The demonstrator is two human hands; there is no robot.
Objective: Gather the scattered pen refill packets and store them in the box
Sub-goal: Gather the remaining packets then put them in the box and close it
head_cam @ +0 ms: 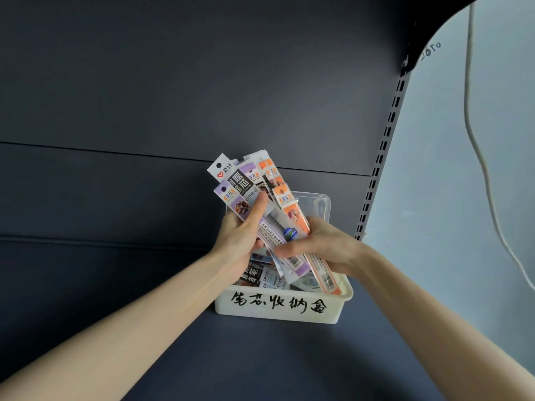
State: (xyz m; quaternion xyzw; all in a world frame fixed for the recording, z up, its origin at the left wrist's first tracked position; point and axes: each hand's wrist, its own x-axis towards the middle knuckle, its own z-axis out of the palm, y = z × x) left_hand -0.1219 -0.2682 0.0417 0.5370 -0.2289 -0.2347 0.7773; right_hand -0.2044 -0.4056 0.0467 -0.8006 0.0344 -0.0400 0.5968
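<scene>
Storing step: left hand (241, 233) and right hand (324, 246) clasp fanned purple, orange and black plastic refill packets (254, 183) above white hand-lettered plastic box (278, 306); lowering in likely follows.

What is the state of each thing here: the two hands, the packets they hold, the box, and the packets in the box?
Left hand: closed around the bundle, thumb across its front.
Right hand: closed on the bundle's lower right side.
Bundle of refill packets: fanned out, tilted, held above the box.
Box: open, upright on the dark shelf, handwriting on its front.
Packets in the box: lying loosely inside, partly hidden.
</scene>
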